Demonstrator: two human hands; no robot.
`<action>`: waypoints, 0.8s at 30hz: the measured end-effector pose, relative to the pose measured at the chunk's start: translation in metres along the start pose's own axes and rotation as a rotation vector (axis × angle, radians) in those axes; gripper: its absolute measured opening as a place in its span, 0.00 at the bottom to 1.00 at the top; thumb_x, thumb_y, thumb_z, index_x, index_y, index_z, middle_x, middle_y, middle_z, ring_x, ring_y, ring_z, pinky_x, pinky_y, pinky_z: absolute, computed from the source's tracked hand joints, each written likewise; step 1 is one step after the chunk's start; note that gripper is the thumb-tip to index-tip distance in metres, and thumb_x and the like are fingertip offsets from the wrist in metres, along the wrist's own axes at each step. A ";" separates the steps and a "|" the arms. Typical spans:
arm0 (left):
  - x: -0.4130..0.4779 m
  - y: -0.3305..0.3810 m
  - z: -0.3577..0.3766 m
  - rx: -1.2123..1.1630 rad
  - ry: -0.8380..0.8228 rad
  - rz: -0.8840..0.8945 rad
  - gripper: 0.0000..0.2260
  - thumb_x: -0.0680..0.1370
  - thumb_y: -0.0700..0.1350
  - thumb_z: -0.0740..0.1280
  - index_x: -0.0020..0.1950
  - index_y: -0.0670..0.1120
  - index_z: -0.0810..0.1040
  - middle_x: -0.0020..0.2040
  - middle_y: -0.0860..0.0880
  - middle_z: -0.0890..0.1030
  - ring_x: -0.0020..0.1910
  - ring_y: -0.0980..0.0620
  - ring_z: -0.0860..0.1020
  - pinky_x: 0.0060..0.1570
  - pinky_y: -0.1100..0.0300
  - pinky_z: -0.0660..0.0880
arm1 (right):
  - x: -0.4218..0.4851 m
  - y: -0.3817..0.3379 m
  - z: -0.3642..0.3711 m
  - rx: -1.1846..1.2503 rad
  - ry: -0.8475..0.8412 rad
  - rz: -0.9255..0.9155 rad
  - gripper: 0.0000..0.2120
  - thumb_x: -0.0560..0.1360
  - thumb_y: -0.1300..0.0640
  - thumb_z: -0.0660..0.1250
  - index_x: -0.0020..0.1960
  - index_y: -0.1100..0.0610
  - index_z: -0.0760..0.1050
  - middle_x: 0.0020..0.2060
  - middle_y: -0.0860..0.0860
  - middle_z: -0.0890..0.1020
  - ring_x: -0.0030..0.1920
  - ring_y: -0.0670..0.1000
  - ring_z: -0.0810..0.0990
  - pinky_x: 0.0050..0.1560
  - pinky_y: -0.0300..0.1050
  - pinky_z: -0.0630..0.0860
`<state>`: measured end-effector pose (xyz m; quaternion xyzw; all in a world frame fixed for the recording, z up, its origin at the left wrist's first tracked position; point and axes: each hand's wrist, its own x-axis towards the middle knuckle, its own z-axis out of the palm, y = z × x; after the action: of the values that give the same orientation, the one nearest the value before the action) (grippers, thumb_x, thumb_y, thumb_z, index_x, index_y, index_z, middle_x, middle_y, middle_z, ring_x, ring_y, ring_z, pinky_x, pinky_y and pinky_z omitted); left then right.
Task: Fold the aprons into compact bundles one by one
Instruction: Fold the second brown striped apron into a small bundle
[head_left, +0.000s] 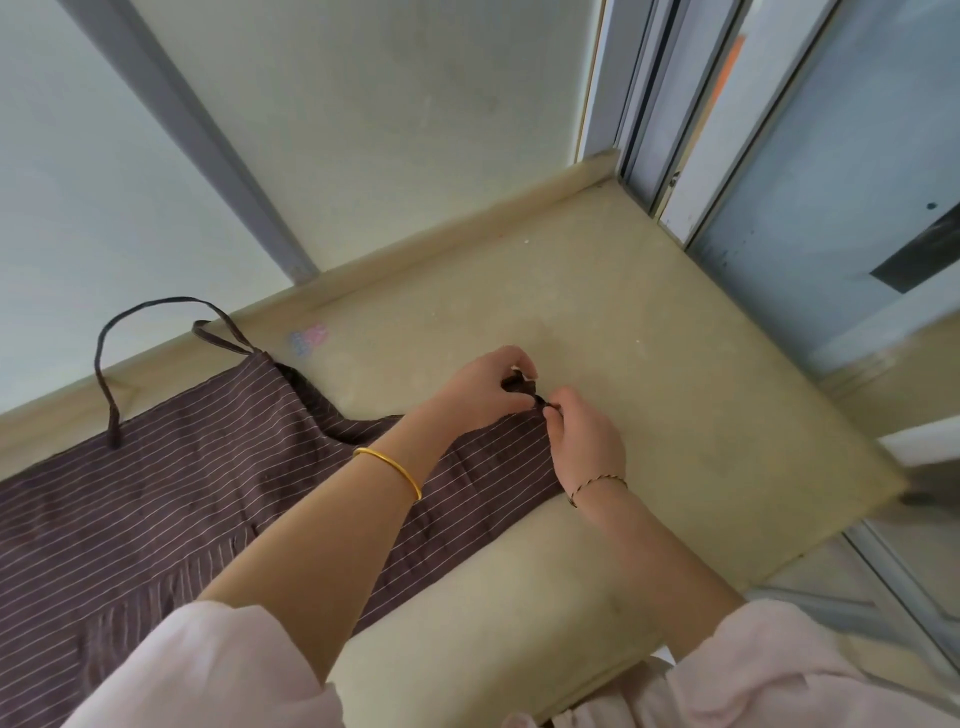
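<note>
Head view: brown striped apron spread flat across the left of a beige ledge, neck loop lying at the far left against the wall. Waist tie bunched at the apron's right corner, pinched in the curled fingers of the left hand and gripped at its end by the thumb and fingers of the right hand, just beside it. Gold bangle on the left wrist, thin cord bracelet on the right
</note>
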<state>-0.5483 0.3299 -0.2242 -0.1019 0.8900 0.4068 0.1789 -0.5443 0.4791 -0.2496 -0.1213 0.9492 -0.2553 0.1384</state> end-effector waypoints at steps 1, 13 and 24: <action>0.001 0.000 0.001 0.070 -0.018 0.025 0.12 0.76 0.44 0.68 0.59 0.48 0.75 0.53 0.48 0.77 0.50 0.49 0.76 0.52 0.57 0.74 | -0.001 0.000 0.001 0.005 0.015 -0.008 0.09 0.82 0.55 0.55 0.52 0.58 0.70 0.33 0.51 0.74 0.34 0.54 0.74 0.32 0.45 0.68; 0.007 0.005 -0.011 0.210 0.116 0.045 0.09 0.72 0.41 0.70 0.44 0.51 0.72 0.49 0.49 0.74 0.52 0.47 0.72 0.53 0.53 0.71 | -0.002 0.001 0.004 -0.007 0.027 -0.031 0.12 0.82 0.51 0.53 0.54 0.58 0.70 0.32 0.51 0.74 0.34 0.56 0.75 0.32 0.46 0.68; 0.009 -0.005 0.003 0.286 0.240 -0.005 0.08 0.78 0.46 0.64 0.57 0.47 0.74 0.56 0.47 0.74 0.57 0.47 0.70 0.59 0.50 0.70 | 0.000 -0.006 0.002 -0.096 0.013 0.048 0.12 0.81 0.48 0.56 0.54 0.57 0.68 0.44 0.52 0.77 0.37 0.54 0.75 0.33 0.44 0.69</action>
<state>-0.5543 0.3282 -0.2332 -0.1253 0.9535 0.2605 0.0852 -0.5424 0.4731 -0.2485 -0.1032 0.9638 -0.2069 0.1324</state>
